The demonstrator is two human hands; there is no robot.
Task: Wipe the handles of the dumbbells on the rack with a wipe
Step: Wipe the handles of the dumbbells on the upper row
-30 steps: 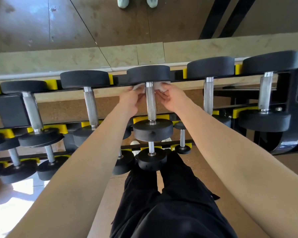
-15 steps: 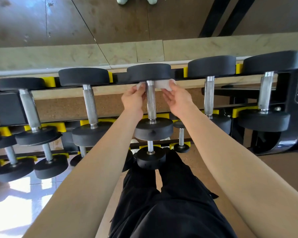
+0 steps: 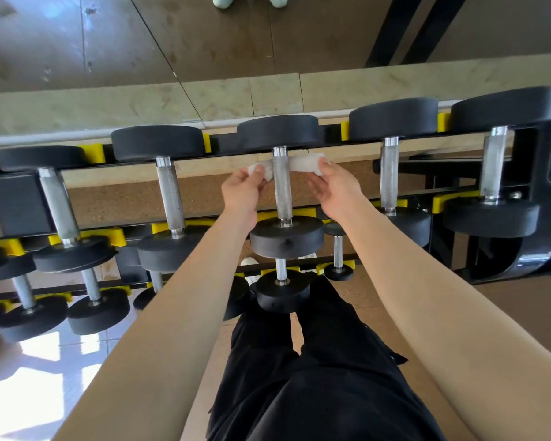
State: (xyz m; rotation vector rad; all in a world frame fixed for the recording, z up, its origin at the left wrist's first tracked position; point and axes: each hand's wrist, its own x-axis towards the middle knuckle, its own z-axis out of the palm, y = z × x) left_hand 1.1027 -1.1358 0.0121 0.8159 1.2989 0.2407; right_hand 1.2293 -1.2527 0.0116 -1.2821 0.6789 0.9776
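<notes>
Far left of the left hand (image 3: 240, 192), past a neighbouring handle (image 3: 170, 192) left untouched: more dumbbells (image 3: 58, 205) on the rack (image 3: 16, 202), cut off by the frame edge. Left hand itself curled, pinching the left end of the wipe (image 3: 301, 162) between thumb and fingers, just left of the handle (image 3: 282, 186) under work. Wipe looped round the far side of that handle, up near the top weight head (image 3: 279, 132) and stretched between the two hands, probably to saw it back and forth and reach the back of the bar without lifting anything off the rack. Right hand (image 3: 334, 189) just right of the handle, fingers fairly straight, fingertips holding the wipe's right end; thumb's share in that hold hard to make out. Beyond the right hand, a thicker handle (image 3: 389, 176) and another past it, seemingly waiting their turn.

Hidden: the stretch of wipe behind the bar, so no telling how snugly pressed. Below the hands, lower-tier dumbbells (image 3: 282, 291) partly covered by the forearms (image 3: 185, 297) and black trousers (image 3: 315, 377). Impossible to judge which handles already wiped — no visible sheen or marks.
</notes>
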